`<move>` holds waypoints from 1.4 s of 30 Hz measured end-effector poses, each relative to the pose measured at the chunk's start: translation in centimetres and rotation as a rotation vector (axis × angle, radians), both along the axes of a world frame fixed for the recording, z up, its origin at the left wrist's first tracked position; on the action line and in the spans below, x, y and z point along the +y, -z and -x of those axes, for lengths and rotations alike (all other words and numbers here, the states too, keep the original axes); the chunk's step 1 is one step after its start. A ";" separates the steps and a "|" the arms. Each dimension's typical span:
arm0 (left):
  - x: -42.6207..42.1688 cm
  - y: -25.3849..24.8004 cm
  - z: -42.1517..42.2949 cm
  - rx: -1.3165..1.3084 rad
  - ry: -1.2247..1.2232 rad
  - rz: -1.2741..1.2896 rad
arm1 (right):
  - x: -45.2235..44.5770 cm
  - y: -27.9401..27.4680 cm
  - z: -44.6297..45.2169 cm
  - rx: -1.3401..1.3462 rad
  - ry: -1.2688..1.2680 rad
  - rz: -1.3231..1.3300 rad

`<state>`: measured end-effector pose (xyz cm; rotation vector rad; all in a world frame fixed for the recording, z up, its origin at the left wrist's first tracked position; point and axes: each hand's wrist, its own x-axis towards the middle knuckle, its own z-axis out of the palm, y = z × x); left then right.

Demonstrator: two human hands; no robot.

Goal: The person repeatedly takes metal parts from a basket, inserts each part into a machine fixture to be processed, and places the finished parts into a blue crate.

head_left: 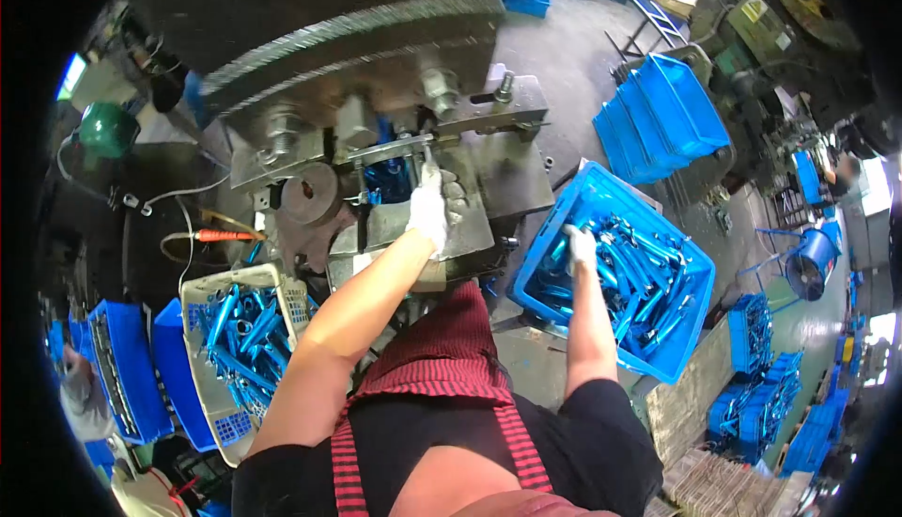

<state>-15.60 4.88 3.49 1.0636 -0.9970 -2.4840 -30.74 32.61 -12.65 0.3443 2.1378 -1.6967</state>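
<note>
My left hand [429, 214], in a white glove, is at the die of a large press [357, 66]. Its fingers look closed around something thin that reaches up to a flat metal bar [390, 148]; what it is I cannot make out. Left of that hand, shiny blue metal [387, 180] shows in the die opening. My right hand [582, 246], also gloved, reaches into a blue plastic bin [691, 334] among long, shiny blue metal parts [639, 273]. The fingers there are blurred and partly hidden, so their grip is unclear.
A cream plastic crate [225, 277] with similar blue parts stands at left. Stacked blue bins [662, 122] rise beyond the right bin. Heavy bolts [439, 92] project under the press head. An orange-handled tool [225, 235] lies left of the die. A blue fan [813, 263] stands far right.
</note>
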 end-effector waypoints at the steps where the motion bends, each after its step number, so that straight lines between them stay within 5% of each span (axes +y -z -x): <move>1: 0.1 -0.1 -0.1 -0.002 -0.008 -0.009 | 0.0 -3.1 -1.4 0.091 0.041 -0.257; 5: 0.0 -0.7 -0.3 0.070 0.008 -0.101 | -0.1 -10.0 -4.0 0.491 -0.111 -0.234; 11: -1.9 -1.8 -1.1 0.166 0.141 -0.208 | -6.3 -16.6 -6.7 0.594 -0.301 -0.177; 14: -2.5 -4.3 -5.2 0.599 -0.114 0.045 | -9.6 -18.1 -8.3 0.729 -0.465 -0.146; 16: -3.5 0.0 -6.9 0.669 -0.087 0.077 | -11.4 -17.3 -8.2 0.691 -0.565 -0.177; 17: -3.4 0.8 -7.3 0.022 -0.054 0.254 | -12.8 -17.7 -8.7 0.755 -0.604 -0.177; 19: -6.4 12.1 -3.5 -0.131 -0.182 0.566 | -15.7 -19.0 -10.0 0.843 -0.652 -0.213; 23: -11.1 8.7 0.6 -0.533 0.226 0.915 | -19.6 -18.6 -10.0 0.727 -0.645 -0.114; 26: -9.7 12.4 0.4 -0.265 -0.144 1.083 | -21.2 -19.7 -9.4 0.754 -0.649 -0.139; 27: -8.5 11.3 0.0 -0.214 -0.141 0.974 | -21.9 -19.6 -9.0 0.788 -0.634 -0.145; 28: -6.1 3.6 -2.8 -0.098 -0.035 0.727 | -21.9 -19.3 -9.0 0.807 -0.630 -0.167; 30: -3.6 5.0 -4.5 -0.127 -0.092 0.757 | -23.4 -18.5 -8.7 0.873 -0.584 -0.093; 32: -1.3 2.1 -8.5 -0.043 -0.208 0.488 | -25.1 -20.7 -9.6 0.890 -0.652 -0.142; 33: -1.8 3.6 -11.1 -0.226 -0.261 1.075 | -26.0 -20.9 -9.8 0.840 -0.713 -0.158; 35: -2.7 0.8 -15.0 -0.040 -0.528 0.953 | -27.8 -20.6 -9.9 0.830 -0.796 -0.215; 36: -2.9 -3.4 -16.5 0.305 -0.684 0.216 | -28.3 -21.2 -10.3 0.810 -0.834 -0.207; 42: -9.9 -2.5 -15.9 0.326 -0.406 -0.124 | -30.9 -18.1 -9.0 0.716 -0.877 -0.212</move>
